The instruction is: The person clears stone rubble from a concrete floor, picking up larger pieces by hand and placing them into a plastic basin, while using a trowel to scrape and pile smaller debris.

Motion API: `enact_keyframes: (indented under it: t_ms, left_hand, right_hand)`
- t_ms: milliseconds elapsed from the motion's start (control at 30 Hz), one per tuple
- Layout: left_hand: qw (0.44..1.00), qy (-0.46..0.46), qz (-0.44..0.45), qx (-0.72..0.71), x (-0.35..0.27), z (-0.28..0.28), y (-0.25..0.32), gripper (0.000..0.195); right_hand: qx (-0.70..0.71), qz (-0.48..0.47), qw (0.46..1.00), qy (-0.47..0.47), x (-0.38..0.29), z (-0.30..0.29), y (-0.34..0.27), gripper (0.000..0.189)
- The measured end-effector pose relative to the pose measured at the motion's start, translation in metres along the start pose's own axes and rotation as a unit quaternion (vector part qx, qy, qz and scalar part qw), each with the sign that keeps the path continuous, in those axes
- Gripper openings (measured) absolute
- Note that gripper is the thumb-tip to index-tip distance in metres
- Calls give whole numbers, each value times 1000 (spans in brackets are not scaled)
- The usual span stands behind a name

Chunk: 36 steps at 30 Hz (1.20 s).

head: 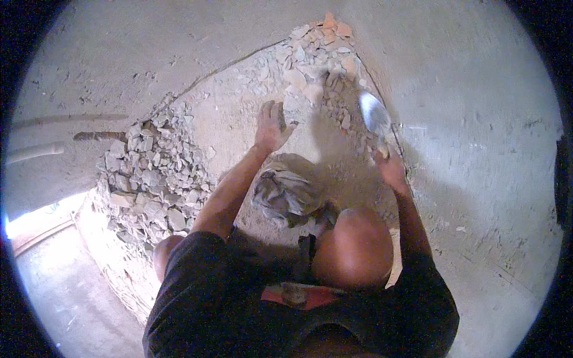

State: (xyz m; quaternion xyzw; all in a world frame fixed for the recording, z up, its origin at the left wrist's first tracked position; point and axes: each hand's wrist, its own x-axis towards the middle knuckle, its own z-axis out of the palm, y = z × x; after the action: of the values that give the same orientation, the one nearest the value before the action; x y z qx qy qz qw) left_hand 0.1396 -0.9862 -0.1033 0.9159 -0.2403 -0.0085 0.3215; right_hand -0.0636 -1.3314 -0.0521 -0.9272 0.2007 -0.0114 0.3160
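My left hand (271, 129) rests on or just over the dusty, rubble-strewn surface, fingers apart, holding nothing. On the right, beside the wall, my right hand (390, 169) is closed around the handle end of a trowel; its shiny metal blade (375, 112) points away from me, close to the wall's foot. Small broken stones (339, 100) lie left of the blade. A crumpled grey cloth or bag (286, 193) sits between my arms, in front of my bent knee (353, 250). Most of the trowel's handle is hidden by my fingers.
Plastered walls (474, 112) meet at the far corner, where orange brick or tile fragments (336, 31) lie on paler rubble. A heap of grey stone chunks (156, 174) stands at the left. Beyond it are a lower floor (71, 286) and a bright opening (44, 208).
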Motion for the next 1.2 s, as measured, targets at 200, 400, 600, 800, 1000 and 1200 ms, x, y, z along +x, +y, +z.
enact_keyframes:
  t_ms: [200, 400, 600, 800, 1000, 1200]
  left_hand:
    - [993, -35, -35, 105, 5, 28, -24, 102]
    - [998, -48, 20, 20, 25, 51, -4, 113]
    - [999, 3, 21, -34, 46, 66, 17, 117]
    - [999, 9, -11, -40, 59, 85, 43, 117]
    - [995, -13, -50, -84, 60, 98, 59, 119]
    - [972, 72, -57, -215, 73, 106, 33, 114]
  right_hand:
    - [47, 180, 974, -127, -44, 41, 42, 59]
    - [32, 150, 986, -72, -62, 146, 39, 61]
    - [38, 115, 992, -34, -24, 181, 14, 62]
    - [97, 131, 982, -92, 20, 177, -5, 64]
    - [93, 90, 970, -206, 34, 137, -13, 66]
    - [115, 117, 960, -229, 64, 127, -105, 75]
